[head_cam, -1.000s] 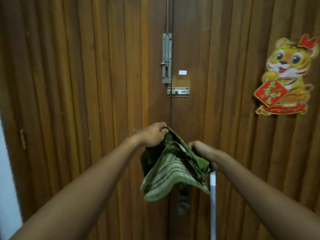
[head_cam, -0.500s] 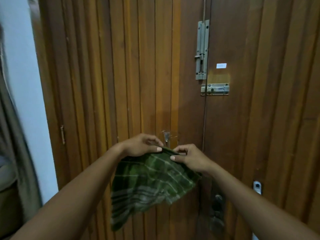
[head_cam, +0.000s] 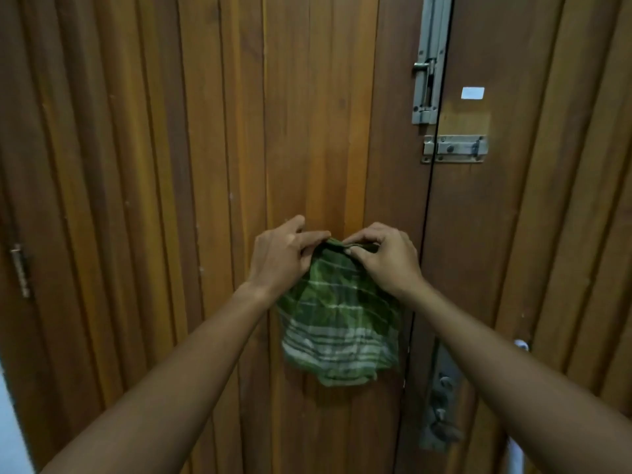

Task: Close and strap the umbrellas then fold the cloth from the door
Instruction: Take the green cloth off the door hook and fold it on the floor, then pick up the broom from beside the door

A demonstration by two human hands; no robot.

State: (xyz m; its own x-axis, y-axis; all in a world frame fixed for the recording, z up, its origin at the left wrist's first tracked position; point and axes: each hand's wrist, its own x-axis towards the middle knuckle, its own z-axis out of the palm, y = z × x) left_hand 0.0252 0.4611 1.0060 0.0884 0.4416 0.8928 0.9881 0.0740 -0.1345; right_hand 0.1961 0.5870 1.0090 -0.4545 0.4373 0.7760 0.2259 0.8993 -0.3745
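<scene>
A green cloth with pale checked stripes hangs bunched in front of the wooden door. My left hand pinches its top edge on the left. My right hand pinches the same edge on the right, fingers curled over the fabric. Both hands sit close together, almost touching, right up against the door. The cloth's lower part droops freely below my wrists. No umbrella is in view.
A vertical slide bolt and a horizontal latch sit at the door seam, upper right. A lock plate with keys is lower right, a hinge at the far left.
The view shifted right and closer to the door. My hands drew together at the cloth's top edge, and the cloth hangs narrower and more bunched than before.
</scene>
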